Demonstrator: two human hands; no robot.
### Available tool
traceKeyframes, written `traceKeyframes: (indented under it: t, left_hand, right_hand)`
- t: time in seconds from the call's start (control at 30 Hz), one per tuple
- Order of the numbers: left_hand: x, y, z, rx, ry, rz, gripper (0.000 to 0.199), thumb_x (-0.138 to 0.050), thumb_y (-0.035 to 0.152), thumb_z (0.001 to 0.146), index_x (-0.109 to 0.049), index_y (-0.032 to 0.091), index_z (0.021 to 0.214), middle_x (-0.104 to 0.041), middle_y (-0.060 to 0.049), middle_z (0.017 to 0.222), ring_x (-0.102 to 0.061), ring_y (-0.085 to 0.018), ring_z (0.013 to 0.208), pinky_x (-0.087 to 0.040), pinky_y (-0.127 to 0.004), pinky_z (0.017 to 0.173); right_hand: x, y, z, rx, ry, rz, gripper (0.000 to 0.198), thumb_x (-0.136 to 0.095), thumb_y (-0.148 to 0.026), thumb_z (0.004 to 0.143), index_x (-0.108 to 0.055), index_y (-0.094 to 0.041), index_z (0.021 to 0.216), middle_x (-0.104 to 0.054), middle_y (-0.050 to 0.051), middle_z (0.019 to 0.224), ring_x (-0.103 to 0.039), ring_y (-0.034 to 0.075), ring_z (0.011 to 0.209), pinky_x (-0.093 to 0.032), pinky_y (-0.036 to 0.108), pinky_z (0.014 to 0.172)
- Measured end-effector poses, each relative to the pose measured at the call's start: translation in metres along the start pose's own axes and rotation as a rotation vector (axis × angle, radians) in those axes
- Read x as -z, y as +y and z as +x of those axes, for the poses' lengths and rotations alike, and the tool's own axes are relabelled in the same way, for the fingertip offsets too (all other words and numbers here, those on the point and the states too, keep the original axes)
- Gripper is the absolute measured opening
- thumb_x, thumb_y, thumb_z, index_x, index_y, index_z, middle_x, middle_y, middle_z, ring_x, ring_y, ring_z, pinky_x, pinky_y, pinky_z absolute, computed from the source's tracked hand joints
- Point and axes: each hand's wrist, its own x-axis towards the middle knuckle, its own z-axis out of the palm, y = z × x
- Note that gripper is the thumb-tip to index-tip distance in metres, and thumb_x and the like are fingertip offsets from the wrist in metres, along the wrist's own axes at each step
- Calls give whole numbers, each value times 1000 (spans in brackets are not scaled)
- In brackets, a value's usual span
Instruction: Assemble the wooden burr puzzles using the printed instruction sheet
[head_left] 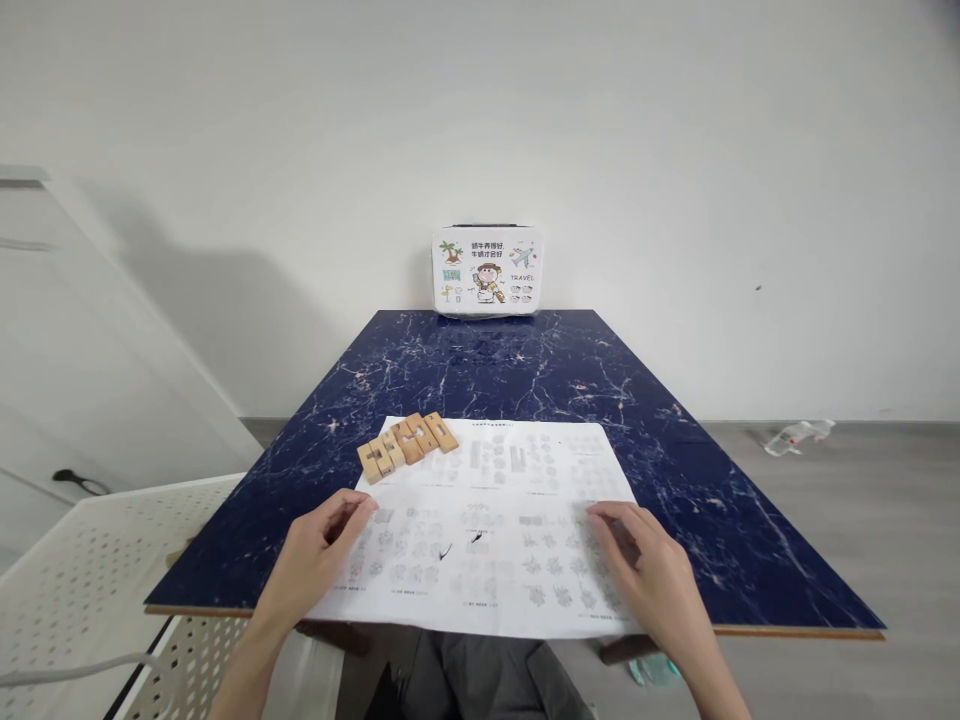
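A large white printed sheet (480, 480), with rows of small faint diagrams, lies flat along the near edge of the table. My left hand (319, 550) rests over its left side, fingers loosely curled and a gap showing between thumb and forefinger. Over the right side is my right hand (649, 565), similarly curved, its thumb apart from the other fingers. Neither hand shows anything held. Several notched wooden blocks (409, 445) sit side by side in a slanted row at the sheet's upper left corner, beyond my left hand. Two small dark marks or slivers (477, 538) show near the sheet's middle.
The dark blue marble-patterned table (510, 365) reaches to the wall. A white case with cartoon prints (487, 272) stands at its far edge. To the left is a white perforated rack (67, 540) with a cable (82, 668). Clear plastic (799, 436) lies on the floor at right.
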Motion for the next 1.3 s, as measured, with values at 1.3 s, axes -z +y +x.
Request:
traceKeyframes:
  t: [1.3]
  left_hand:
    - [-4,28,59,-41,136,331,71,-70,60,82,-54,23,140,-69,-13,131,-65,-37,119,-49,-51,103]
  right_hand:
    - [-1,0,1,-11,-19,37,31,-47,-46,105,-69,-24,107,-72,11,111,-68,27,99,-53,38,85]
